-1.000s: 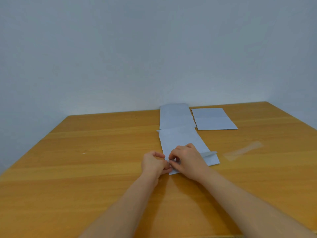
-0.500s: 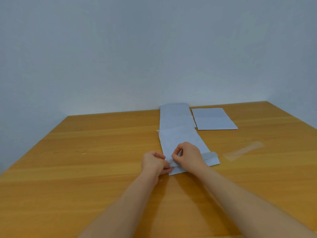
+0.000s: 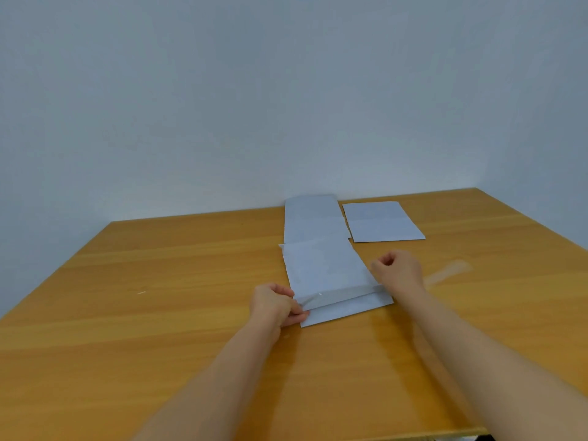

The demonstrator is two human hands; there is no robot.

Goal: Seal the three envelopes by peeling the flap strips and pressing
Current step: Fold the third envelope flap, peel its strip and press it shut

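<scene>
Three white envelopes lie on the wooden table [image 3: 159,313]. The nearest envelope [image 3: 324,268] has its flap open toward me, with a shiny adhesive band [image 3: 343,296] exposed across it. My left hand [image 3: 275,305] pins the flap's left corner. My right hand [image 3: 397,270] is at the envelope's right edge, pinched on the clear flap strip, which is hard to make out. A second envelope [image 3: 313,218] lies behind it, partly overlapped. The third envelope [image 3: 381,221], flap folded down, is at the back right.
A loose clear strip [image 3: 445,272] lies on the table right of my right hand. A grey wall stands behind the table's far edge. The table's near edge shows at the bottom right.
My right hand has swept from the flap's left end to its right end, pulling the strip off and baring the shiny adhesive band. My left hand has stayed on the corner.
</scene>
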